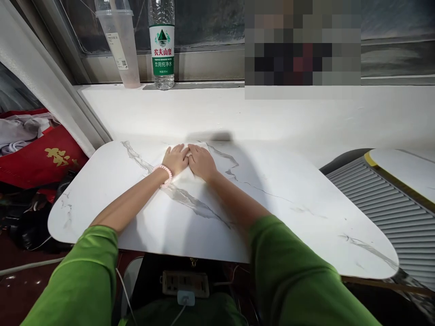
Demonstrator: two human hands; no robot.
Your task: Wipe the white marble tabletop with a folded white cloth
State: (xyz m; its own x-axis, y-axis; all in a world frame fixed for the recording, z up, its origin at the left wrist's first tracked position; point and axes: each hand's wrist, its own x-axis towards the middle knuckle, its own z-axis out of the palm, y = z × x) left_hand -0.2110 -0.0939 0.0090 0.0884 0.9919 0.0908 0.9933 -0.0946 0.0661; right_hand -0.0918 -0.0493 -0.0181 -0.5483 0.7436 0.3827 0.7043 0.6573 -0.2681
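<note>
My left hand (pixel 176 159) lies flat near the far edge of the white marbled table (pixel 288 181), fingers spread, with a pink coil band (pixel 166 175) round the wrist. Beside it, my right hand (pixel 203 160) is palm down with its fingers stretched out, and the two hands meet at the thumbs. Under both is a thin white sheet that looks like a tissue (pixel 186 177), pressed against the tabletop. Most of it is hidden by the hands, and its white blends with the table.
On the window ledge stand a lidded plastic cup (pixel 124 54) and a clear water bottle (pixel 163 50). A red bag (pixel 50 151) sits at the left. Below the table's near edge is a power strip (pixel 200 284) with a plugged-in charger. A grey ribbed surface (pixel 384 199) lies to the right.
</note>
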